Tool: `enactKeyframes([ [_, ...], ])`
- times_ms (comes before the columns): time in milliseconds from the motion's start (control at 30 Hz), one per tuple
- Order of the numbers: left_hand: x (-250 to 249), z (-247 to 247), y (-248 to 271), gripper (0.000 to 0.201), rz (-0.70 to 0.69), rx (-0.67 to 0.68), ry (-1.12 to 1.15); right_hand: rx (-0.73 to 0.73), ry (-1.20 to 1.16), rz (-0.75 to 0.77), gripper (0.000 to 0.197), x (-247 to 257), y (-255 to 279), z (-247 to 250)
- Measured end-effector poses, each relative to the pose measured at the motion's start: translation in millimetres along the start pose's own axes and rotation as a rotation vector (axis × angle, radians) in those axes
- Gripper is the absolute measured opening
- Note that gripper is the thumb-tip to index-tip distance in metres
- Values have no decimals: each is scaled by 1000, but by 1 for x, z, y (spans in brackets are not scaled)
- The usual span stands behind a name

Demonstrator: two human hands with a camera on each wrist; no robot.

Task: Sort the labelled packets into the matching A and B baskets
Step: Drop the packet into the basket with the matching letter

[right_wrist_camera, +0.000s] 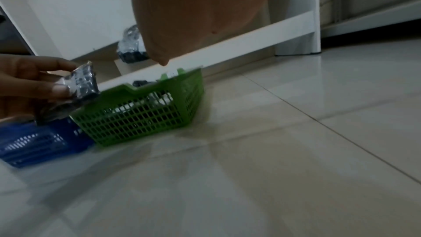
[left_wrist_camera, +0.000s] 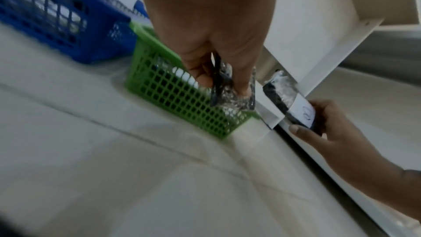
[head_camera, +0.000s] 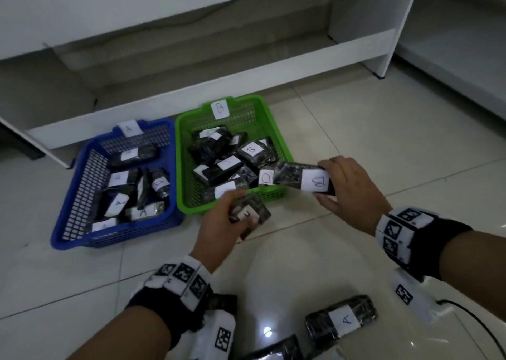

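A blue basket (head_camera: 82, 195) tagged A and a green basket (head_camera: 276, 129) tagged B stand side by side on the floor, each with several dark packets inside. My right hand (head_camera: 347, 192) grips a dark packet labelled B (head_camera: 304, 180) over the green basket's near right corner. My left hand (head_camera: 221, 222) pinches another dark packet (head_camera: 250, 211) just in front of the green basket; its label is too blurred to read. In the left wrist view that packet (left_wrist_camera: 230, 93) hangs from my fingers before the green basket (left_wrist_camera: 182, 100). The right wrist view shows the B packet (right_wrist_camera: 131, 46) behind my palm.
A packet labelled A (head_camera: 342, 318) lies on the tiled floor near me, and another dark packet (head_camera: 273, 350) sits at the bottom edge. A white shelf unit (head_camera: 219, 66) stands behind the baskets. A black cable (head_camera: 471, 321) runs at the lower right.
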State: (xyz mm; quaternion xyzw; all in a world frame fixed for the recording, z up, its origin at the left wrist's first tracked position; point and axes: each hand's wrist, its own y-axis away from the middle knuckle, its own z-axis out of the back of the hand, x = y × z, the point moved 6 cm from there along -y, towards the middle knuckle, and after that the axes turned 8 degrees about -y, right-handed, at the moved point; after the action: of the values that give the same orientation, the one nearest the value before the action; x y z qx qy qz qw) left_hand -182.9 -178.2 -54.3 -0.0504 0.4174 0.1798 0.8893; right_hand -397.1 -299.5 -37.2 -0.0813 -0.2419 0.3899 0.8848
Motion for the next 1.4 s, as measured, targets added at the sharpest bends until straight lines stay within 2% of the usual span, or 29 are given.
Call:
enactKeyframes([
  [67, 3, 35, -9, 34, 27, -99, 45, 10, 52, -37, 59, 15, -28, 1],
  [167, 18, 85, -21, 25, 75, -198, -21, 90, 17, -112, 63, 36, -70, -15],
  [300, 66, 154, -27, 28, 195, -308, 7, 132, -87, -173, 70, 73, -112, -46],
  [367, 89, 179, -26, 30, 236, -364, 11, 169, -72, -189, 65, 83, -122, -70],
  [500, 126, 214, -28, 23, 309, -421, 53, 436, -31, -223, 41, 79, -115, -128],
  [567, 134, 223, -37, 22, 337, -411, 78, 462, -72, -256, 36, 68, -104, -137],
  [767, 153, 219, -103, 26, 326, -311, 98, 358, -45, -245, 38, 69, -99, -131],
  [933, 146, 193, -156, 18, 325, -325, 42, 361, -63, -253, 39, 72, -95, -130],
  [967, 148, 183, -164, 17, 313, -292, -26, 370, -63, -249, 39, 71, -95, -130],
  [1067, 148, 150, -169, 31, 337, 6, -507, 385, -83, -244, 43, 70, -93, -131],
  [1167, 151, 143, -169, 44, 360, 131, -732, 399, -94, -230, 55, 73, -92, -130],
  [1267, 152, 148, -165, 49, 336, 251, -860, 408, -96, -216, 79, 75, -92, -128],
  [1300, 148, 149, -161, 47, 301, 281, -853, 414, -98, -217, 77, 76, -92, -128],
  [1400, 122, 154, -134, 41, 233, 312, -735, 429, -102, -241, 51, 76, -93, -128],
])
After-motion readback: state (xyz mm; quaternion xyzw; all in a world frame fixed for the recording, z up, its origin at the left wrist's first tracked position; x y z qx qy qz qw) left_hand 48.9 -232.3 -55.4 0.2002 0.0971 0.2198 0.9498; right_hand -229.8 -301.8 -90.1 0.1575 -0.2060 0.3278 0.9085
